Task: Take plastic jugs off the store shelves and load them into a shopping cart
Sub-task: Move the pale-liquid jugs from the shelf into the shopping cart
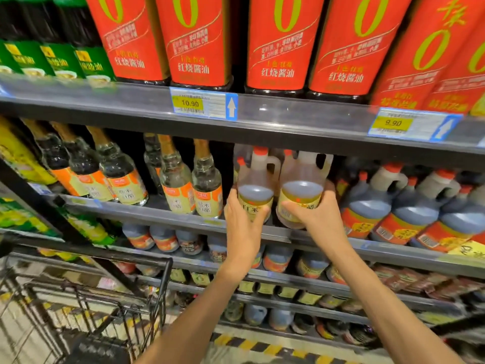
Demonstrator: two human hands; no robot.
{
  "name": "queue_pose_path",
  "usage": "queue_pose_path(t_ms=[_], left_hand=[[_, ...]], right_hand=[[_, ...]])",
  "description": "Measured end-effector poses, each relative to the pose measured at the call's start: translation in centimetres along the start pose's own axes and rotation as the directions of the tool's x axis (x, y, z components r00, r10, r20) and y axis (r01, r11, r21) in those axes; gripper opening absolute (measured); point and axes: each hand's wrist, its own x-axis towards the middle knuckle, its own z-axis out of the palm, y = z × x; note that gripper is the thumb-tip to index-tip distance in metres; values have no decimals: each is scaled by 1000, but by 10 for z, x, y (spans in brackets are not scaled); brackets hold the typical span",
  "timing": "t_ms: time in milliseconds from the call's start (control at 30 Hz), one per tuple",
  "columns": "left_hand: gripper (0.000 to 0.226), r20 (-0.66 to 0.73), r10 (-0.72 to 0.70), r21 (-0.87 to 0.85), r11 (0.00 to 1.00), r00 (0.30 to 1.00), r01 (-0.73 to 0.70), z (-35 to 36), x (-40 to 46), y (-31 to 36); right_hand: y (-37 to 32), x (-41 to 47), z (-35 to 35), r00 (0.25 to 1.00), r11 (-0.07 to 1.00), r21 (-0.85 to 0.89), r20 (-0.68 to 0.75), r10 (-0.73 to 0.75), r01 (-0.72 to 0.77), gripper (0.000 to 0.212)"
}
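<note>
On the second shelf (147, 210) from the top, 2 plastic jugs stand side by side and upright, long axes vertical, red caps up and handle loops toward 1 o'clock. The left hand (242, 222) wraps the left jug (256, 183) at its yellow label, fingers curled round the far side at 11 o'clock and thumb across the front. The right hand (319, 215) grips the right jug (301, 187) low on its body, thumb pointing to 9 o'clock over the label, fingers curled behind at 1 o'clock.

At 9 o'clock of the left jug, just beside it, stand clear glass bottles (207, 185) with orange labels. At 3 o'clock of the right jug, near it, sit dark-filled jugs (367, 206). Overhead at 12 o'clock, the upper shelf edge (288, 111) carries a price tag (190, 103) reading 10.90 and tall red-labelled bottles (278, 43). The shopping cart (105, 306) lies at 7 o'clock, well apart.
</note>
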Motion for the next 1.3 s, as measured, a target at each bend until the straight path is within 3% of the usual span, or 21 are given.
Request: queue_pose_path(t_ms=[100,133,300,433,1000,1300], left_hand=[[81,-31,43,58,997,999,-41,2,-4,2],[79,-55,70,67,996,996,-66,3,-5,2],[78,-133,114,133,986,985,-96,9,-4,-9],[81,-132,90,162,984,987,-68,14,-6,-14],[77,-302,134,208,975,944,-72,23,-17,-13],[75,-259,120,249,967,958,-54,17,-15,-13]], right_hand=[[18,7,9,999,999,-11,6,-37,37,30],[25,6,13,999,999,-18,3,-41,41,29],[42,10,25,1000,996,-90,1,-12,12,66],[39,7,25,999,991,-131,-18,-34,31,41],[22,-7,32,991,988,-74,38,-130,132,39],[41,4,22,991,990,-114,110,-74,86,63]])
